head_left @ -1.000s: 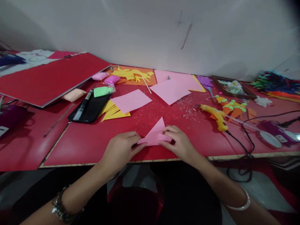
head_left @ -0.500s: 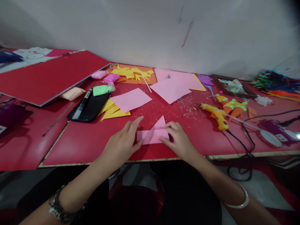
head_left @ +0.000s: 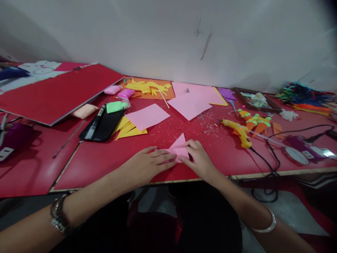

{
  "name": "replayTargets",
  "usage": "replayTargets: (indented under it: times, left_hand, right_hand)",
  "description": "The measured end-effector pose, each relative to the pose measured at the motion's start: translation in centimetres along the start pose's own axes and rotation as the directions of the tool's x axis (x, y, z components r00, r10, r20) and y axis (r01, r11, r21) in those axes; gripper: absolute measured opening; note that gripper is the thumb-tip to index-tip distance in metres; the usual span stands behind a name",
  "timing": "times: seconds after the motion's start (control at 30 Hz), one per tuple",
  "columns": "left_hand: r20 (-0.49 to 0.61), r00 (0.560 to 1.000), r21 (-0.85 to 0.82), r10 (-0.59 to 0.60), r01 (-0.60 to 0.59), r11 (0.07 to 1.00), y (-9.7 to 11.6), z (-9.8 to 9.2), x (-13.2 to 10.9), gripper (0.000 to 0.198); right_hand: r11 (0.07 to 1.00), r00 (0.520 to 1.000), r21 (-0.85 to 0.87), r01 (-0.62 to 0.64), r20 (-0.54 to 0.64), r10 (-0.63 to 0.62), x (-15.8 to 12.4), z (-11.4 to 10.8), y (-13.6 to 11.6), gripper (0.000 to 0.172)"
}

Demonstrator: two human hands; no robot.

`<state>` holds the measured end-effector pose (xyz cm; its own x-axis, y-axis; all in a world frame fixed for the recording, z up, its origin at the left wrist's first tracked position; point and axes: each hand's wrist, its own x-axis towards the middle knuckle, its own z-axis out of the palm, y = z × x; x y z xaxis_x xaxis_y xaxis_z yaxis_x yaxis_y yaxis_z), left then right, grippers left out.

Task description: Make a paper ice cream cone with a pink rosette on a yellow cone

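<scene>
A folded piece of pink paper (head_left: 181, 151) lies near the table's front edge, with a triangular point rising from its far side. My left hand (head_left: 151, 161) rests flat across the paper's left part, fingers stretched to the right, hiding much of it. At the paper's right edge, my right hand (head_left: 198, 156) pinches it between thumb and fingers. Beyond my hands lie a loose pink sheet (head_left: 147, 116) and, farther back, another pink sheet (head_left: 189, 103). Yellow paper pieces (head_left: 129, 129) are partly under the nearer sheet.
A black phone (head_left: 107, 128) with a marker (head_left: 95, 123) on it lies left, by a green clay pack (head_left: 116, 106) and a large red board (head_left: 60, 93). On the right are a yellow glue gun (head_left: 238, 131) with its cord, orange pieces (head_left: 255, 121) and a brown tray (head_left: 275, 108).
My left hand has moved right and flattened over the paper's left part. My right hand keeps its hold at the right edge. The view has tilted up slightly.
</scene>
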<state>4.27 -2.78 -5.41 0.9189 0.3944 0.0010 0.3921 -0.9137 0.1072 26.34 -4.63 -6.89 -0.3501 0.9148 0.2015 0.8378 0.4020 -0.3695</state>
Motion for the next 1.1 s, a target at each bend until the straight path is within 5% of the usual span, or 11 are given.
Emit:
replayTargets:
  times: [0.33, 0.47, 0.57, 0.7, 1.1]
  left_hand:
    - [0.114, 0.992, 0.041, -0.044, 0.039, 0.998, -1.6, -1.9, -4.0, 0.057]
    - [0.189, 0.982, 0.016, -0.009, 0.006, 1.000, -2.1, -2.4, -4.1, 0.060]
    - [0.160, 0.987, 0.000, 0.012, -0.012, 1.000, -2.3, -2.3, -4.0, 0.059]
    - [0.107, 0.994, -0.028, 0.010, -0.007, 1.000, -2.2, -2.2, -4.1, 0.058]
    - [0.127, 0.992, -0.070, 0.008, 0.001, 0.998, -2.3, -2.8, -4.5, 0.067]
  right_hand:
    - [0.998, 0.999, 0.056, -0.036, -0.011, 0.036, -0.1, -0.1, -0.1, 0.018]
    - [0.996, 0.995, 0.073, -0.048, -0.083, 0.054, -0.4, -0.1, -0.3, 0.045]
    - [0.985, 0.990, -0.101, 0.142, 0.031, -0.139, -0.7, -0.3, -1.1, 0.049]
    - [0.907, 0.924, -0.220, 0.359, 0.218, -0.313, -1.3, -1.0, -1.9, 0.056]
    - [0.930, 0.953, -0.244, 0.274, 0.198, -0.229, -3.8, -3.4, 0.9, 0.056]
